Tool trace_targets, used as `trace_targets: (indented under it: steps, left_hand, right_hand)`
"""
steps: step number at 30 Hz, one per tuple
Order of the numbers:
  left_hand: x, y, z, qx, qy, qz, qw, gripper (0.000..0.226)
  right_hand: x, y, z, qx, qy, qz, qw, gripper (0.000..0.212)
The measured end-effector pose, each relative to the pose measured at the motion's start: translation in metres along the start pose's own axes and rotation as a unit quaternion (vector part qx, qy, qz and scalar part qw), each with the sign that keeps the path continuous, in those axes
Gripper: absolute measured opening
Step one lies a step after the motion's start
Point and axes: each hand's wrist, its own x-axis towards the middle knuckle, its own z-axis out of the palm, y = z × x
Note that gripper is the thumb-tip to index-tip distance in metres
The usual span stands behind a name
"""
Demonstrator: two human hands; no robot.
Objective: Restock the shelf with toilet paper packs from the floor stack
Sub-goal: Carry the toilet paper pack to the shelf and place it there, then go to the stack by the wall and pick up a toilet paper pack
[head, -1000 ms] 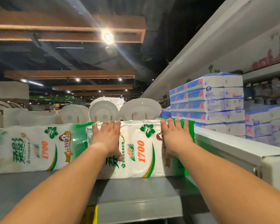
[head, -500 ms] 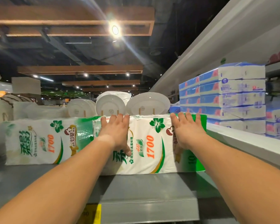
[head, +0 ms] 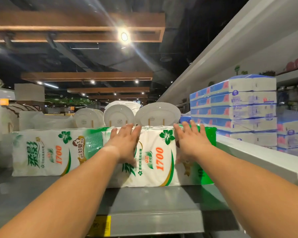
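Plastic-wrapped and soft-sided, the first toilet paper pack [head: 48, 152] sits at the left of the grey metal shelf [head: 153, 200], its film glossy, printed white and green with orange numerals. Just to its right stands the second toilet paper pack [head: 159, 157], the one you are working; the two appear to touch end to end, though your forearm hides part of the seam.

Your left hand [head: 125, 146] lies flat on the front face of that second pack, fingers straight and reaching its top edge, gripping nothing. Your right hand [head: 191, 143] does likewise near the pack's green right end, fingers spread and straight, palm pressed to the film. Neither hand curls round anything.

Judgement: the step in hand is seating this pack back on the shelf. A band of bare shelf shows in front of it, so it looks close to home. Push with both palms evenly, since the wrap is slick and the rolls inside will yield; uneven pressure would likely skew the block. Keep it in line with its neighbour and clear of the white divider [head: 258, 157] on the right.

Behind the packs stand round, smooth white plates [head: 157, 113], upright on small supports. Beyond the divider, at far right, rectangular blue and white tissue packs [head: 244, 103] are stacked in flat layers.
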Motion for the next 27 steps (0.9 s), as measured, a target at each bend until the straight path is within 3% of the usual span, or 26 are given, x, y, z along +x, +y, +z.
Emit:
trace_targets:
  steps: [3,8,13,17,27]
  left_hand:
    - [-0.010,-0.008,-0.007,0.009,-0.003,0.015,1.000,0.139]
    - [-0.029,0.000,-0.019,0.015,0.030,0.034,0.999,0.119]
    - [-0.040,0.013,-0.034,-0.021,0.045,0.086,0.995,0.115]
    - [-0.059,0.025,-0.039,-0.036,0.068,0.140,0.987,0.113]
    - [-0.146,0.134,-0.086,-0.113,0.098,0.290,0.945,0.110]
  right_hand:
    - [-0.008,-0.007,0.003,0.011,0.015,-0.006,1.000,0.131]
    - [-0.034,-0.022,-0.013,0.033,0.041,0.021,0.998,0.116]
    - [-0.085,-0.029,-0.039,0.009,0.041,0.081,0.996,0.107]
    - [-0.135,-0.033,-0.054,-0.008,0.038,0.141,0.989,0.113]
    - [-0.323,-0.007,-0.101,-0.082,0.011,0.289,0.954,0.110]
